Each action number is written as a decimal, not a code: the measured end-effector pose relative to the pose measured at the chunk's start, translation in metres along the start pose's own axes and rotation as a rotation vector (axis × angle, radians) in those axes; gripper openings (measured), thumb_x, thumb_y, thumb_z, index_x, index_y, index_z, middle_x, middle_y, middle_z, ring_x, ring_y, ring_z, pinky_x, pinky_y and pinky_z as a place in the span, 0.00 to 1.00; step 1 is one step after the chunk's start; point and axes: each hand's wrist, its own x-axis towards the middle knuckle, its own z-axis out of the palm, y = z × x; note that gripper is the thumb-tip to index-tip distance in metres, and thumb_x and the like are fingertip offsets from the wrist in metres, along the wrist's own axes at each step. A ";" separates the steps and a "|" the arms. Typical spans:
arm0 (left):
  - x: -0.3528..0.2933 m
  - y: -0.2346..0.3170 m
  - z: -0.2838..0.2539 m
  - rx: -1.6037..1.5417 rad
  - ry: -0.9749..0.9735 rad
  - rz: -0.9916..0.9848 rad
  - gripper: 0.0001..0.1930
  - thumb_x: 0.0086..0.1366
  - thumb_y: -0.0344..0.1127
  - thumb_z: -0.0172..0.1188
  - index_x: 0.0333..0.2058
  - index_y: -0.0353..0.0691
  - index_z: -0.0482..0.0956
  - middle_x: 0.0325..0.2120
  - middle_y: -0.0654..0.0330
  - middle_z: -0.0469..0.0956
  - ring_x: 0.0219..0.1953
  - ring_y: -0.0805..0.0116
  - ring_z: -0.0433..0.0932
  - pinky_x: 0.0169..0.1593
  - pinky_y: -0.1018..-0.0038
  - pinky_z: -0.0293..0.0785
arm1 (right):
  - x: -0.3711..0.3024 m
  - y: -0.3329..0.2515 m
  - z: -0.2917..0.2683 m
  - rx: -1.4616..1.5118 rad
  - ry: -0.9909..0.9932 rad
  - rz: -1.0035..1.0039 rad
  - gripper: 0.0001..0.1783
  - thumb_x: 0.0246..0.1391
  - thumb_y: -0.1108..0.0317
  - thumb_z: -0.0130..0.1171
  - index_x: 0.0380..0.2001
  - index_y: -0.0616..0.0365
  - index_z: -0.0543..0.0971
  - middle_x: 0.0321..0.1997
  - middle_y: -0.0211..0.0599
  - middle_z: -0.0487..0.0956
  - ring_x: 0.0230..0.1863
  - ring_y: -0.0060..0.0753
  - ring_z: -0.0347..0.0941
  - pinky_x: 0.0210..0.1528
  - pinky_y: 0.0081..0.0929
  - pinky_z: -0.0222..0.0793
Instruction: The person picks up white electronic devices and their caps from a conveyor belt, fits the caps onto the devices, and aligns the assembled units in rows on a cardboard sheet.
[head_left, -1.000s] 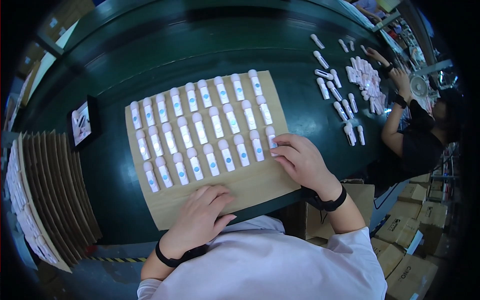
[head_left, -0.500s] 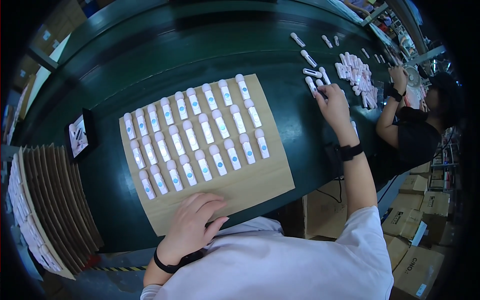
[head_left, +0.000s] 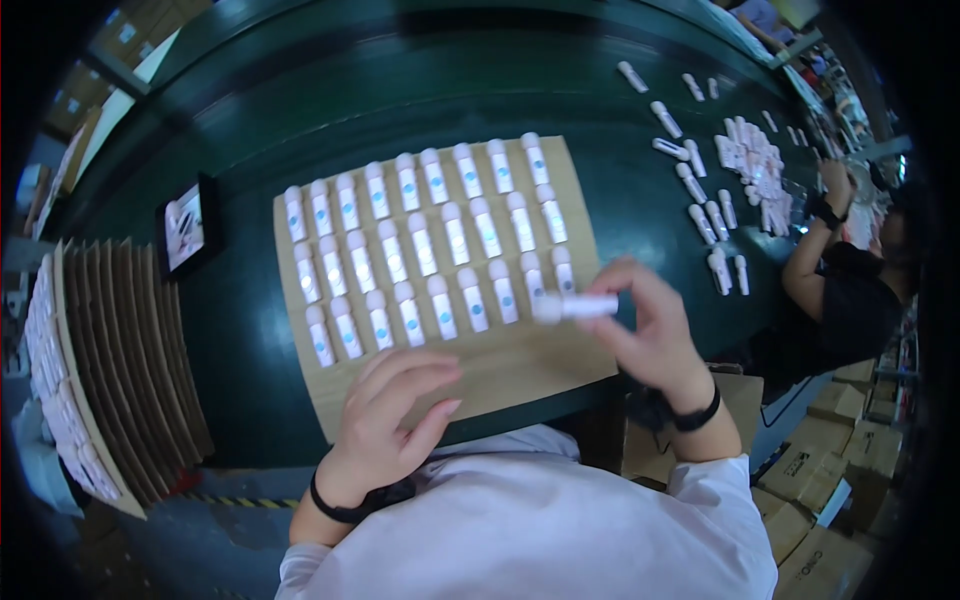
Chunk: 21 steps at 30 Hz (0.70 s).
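My right hand pinches a small white stick-shaped device with a rounded pinkish head, held sideways over the right edge of a brown cardboard sheet. The held device is blurred. Three rows of similar white devices lie on the sheet, many bearing a round blue dot. Above the sheet's near edge hovers my left hand, fingers curved and thumb apart, with nothing in it.
Loose devices and a dense heap of them lie on the dark green table to the right, near a co-worker's arm. A black-framed tray and upright cardboard sheets stand left. Cartons sit lower right.
My right hand has come back from the loose devices on the right, bringing one over the sheet. The left hand stays by the near edge. The whole view has shifted slightly.
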 end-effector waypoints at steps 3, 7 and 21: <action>0.011 0.008 0.006 -0.061 0.057 0.017 0.16 0.53 0.26 0.70 0.41 0.35 0.80 0.41 0.54 0.81 0.42 0.54 0.79 0.47 0.64 0.74 | -0.009 -0.022 0.030 0.111 -0.075 -0.055 0.13 0.46 0.79 0.67 0.36 0.58 0.77 0.34 0.34 0.76 0.36 0.30 0.70 0.41 0.26 0.63; 0.005 0.001 0.008 -0.095 0.059 0.066 0.17 0.53 0.26 0.71 0.43 0.32 0.80 0.40 0.52 0.81 0.42 0.56 0.80 0.47 0.67 0.75 | -0.011 -0.029 0.060 0.181 -0.057 -0.118 0.15 0.43 0.79 0.69 0.36 0.56 0.78 0.32 0.33 0.77 0.33 0.32 0.70 0.37 0.28 0.64; -0.010 0.008 -0.004 -0.188 0.077 -0.057 0.17 0.52 0.27 0.73 0.41 0.33 0.81 0.35 0.54 0.82 0.38 0.59 0.81 0.47 0.66 0.77 | -0.007 -0.038 0.077 0.103 -0.008 -0.360 0.19 0.42 0.77 0.71 0.41 0.55 0.80 0.34 0.34 0.79 0.34 0.37 0.73 0.38 0.32 0.65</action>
